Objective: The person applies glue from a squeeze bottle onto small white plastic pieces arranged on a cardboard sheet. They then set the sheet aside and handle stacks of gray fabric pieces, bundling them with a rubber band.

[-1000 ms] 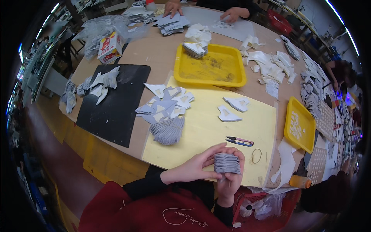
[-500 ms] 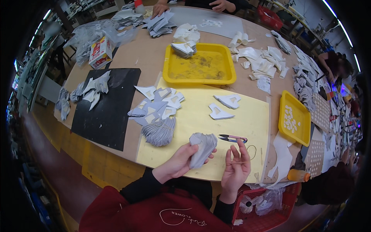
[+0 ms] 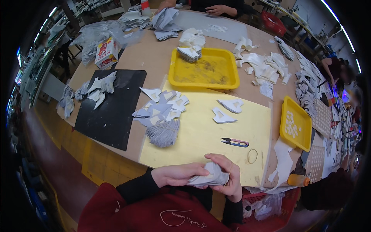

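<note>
Low over the front edge of the table, a stack of grey-white cut fabric pieces (image 3: pixel 210 177) is held between both my hands. My left hand (image 3: pixel 178 174) grips its left side, thumb on top. Round the right end curls my right hand (image 3: pixel 231 178), with a thin rubber band faintly visible at its fingers. Beyond the hands lie thread snips (image 3: pixel 235 142) and another rubber band (image 3: pixel 252 156) on the yellow sheet (image 3: pixel 197 143). A banded grey bundle (image 3: pixel 164 133) sits to the left, below a heap of white and grey cut pieces (image 3: pixel 158 109). Two small white stacks (image 3: pixel 230 105) lie farther right.
A yellow tray (image 3: pixel 176 82) with fabric pieces at its corner stands ahead; a smaller yellow tray (image 3: pixel 286 136) of white bits is at right. A black board (image 3: pixel 112 123) lies left. Under the table's edge is a red basket (image 3: pixel 288 216). Across the table sits a person (image 3: pixel 218 9).
My right hand has moved left and down onto the stack, which is now tilted over and lower. The person across has lifted some grey pieces from their pile.
</note>
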A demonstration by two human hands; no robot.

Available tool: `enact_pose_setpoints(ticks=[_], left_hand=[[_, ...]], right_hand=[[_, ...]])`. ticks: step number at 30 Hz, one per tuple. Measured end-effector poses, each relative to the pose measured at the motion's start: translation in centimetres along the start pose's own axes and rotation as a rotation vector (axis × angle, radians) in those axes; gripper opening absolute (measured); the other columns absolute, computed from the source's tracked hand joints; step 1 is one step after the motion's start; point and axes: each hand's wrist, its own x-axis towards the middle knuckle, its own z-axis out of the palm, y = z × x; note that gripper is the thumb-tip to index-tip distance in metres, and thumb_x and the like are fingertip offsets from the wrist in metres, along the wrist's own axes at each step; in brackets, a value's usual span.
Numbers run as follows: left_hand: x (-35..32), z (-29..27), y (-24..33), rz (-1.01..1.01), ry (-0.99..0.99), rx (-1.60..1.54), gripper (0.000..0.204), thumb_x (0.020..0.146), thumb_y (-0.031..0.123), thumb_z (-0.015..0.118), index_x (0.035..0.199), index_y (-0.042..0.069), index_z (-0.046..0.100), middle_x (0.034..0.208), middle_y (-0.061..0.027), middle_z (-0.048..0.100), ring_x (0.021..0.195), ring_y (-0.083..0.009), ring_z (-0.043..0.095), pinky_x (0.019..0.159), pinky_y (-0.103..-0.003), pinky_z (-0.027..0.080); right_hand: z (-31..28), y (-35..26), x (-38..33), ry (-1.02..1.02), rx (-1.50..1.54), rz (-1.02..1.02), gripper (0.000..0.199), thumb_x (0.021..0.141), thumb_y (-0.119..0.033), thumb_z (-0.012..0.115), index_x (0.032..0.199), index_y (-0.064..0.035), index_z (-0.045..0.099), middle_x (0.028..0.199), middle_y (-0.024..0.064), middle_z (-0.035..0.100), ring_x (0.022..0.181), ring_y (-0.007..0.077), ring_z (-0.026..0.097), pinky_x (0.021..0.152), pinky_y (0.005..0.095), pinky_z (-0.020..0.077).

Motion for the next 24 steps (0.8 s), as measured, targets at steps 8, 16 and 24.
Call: enact_pose_setpoints(ticks=[8, 16, 24], left_hand=[[1.1, -0.4, 0.3, 0.515, 0.045, 0.985, 0.050, 0.085, 0.019, 0.065, 0.126, 0.004, 0.042, 0.105, -0.0086, 0.062, 0.095, -0.0163, 0.060, 0.081, -0.029, 0.048], [2.8, -0.1, 1.3, 0.621, 0.594, 0.571, 0.049, 0.090, 0.010, 0.059, 0.133, 0.003, 0.035, 0.114, -0.0137, 0.059, 0.096, -0.0166, 0.060, 0.082, -0.029, 0.048], [1.8, 0.8, 3.3, 0.879, 0.478, 0.242, 0.060, 0.085, 0.020, 0.067, 0.133, -0.002, 0.039, 0.119, -0.0123, 0.056, 0.105, -0.0176, 0.057, 0.093, -0.029, 0.045]], right_hand=[[0.6, -5.1, 3.4, -0.371, -0.423, -0.056, 0.044, 0.068, -0.015, 0.073, 0.108, -0.0016, 0.064, 0.108, 0.0117, 0.063, 0.097, 0.0234, 0.062, 0.082, 0.0323, 0.0506], [1.9, -6.7, 2.7, -0.473, -0.297, -0.460, 0.026, 0.079, -0.006, 0.057, 0.103, 0.0015, 0.064, 0.101, 0.0098, 0.066, 0.086, 0.0206, 0.065, 0.073, 0.0284, 0.0530], [3.0, -1.0, 0.0, 0.736, 0.537, -0.216, 0.107, 0.066, -0.036, 0.079, 0.147, -0.0062, 0.015, 0.150, 0.0165, 0.020, 0.138, 0.0275, 0.025, 0.111, 0.0445, 0.0212]])
